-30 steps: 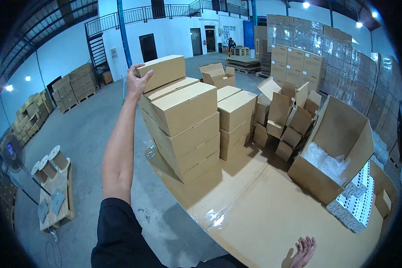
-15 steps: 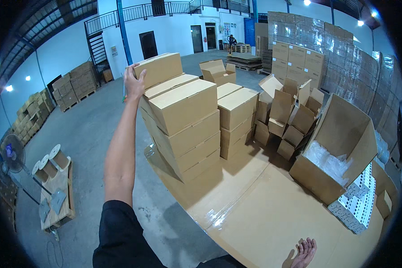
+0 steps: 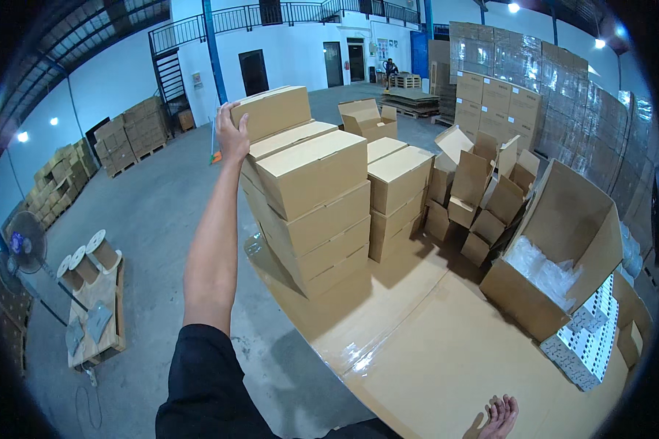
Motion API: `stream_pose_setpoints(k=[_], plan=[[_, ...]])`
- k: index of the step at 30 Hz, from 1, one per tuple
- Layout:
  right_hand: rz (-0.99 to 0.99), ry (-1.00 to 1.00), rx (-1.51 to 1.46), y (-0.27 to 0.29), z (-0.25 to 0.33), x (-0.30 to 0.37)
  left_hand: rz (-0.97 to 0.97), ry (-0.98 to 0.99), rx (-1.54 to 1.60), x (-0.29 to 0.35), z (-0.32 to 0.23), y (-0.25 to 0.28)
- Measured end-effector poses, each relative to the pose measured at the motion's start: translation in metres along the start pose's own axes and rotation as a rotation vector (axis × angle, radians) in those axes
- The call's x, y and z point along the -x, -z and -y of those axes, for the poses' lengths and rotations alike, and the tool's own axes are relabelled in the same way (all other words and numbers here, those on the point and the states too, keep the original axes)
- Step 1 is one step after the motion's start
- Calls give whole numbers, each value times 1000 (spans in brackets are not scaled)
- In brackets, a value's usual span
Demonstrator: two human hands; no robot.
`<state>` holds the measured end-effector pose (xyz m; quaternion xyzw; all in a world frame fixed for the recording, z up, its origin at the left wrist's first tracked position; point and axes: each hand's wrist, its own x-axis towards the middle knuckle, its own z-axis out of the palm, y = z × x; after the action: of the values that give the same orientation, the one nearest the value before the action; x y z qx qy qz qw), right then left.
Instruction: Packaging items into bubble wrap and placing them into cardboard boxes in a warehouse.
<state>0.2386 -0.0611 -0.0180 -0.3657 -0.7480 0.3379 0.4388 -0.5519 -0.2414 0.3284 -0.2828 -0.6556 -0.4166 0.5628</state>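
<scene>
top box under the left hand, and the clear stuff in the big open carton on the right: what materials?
Top box, touched by the left hand: looks like corrugated cardboard, matte tan, with crisp folded edges like the stacked boxes below it.

Clear stuff in the open carton: probably thin plastic film or bags, translucent, crinkled, with glossy highlights. Exact type can't be told.
</scene>
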Motion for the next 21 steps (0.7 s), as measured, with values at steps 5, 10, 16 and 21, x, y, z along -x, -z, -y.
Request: stream_pose_setpoints(k=[5,10,16,21], plan=[[-18,-13,-41,2,-2,1,59,24,7,-2,-6,6],[-172,-305,-497,-1,-29,1,86,-42,-169,-12,2,5],[-268,-342,-714,-11,7,-9,223,62,-534,-45,-11,26],[-255,-378,-683,-3,11,-5,31,-227,-342,-24,-152,37]])
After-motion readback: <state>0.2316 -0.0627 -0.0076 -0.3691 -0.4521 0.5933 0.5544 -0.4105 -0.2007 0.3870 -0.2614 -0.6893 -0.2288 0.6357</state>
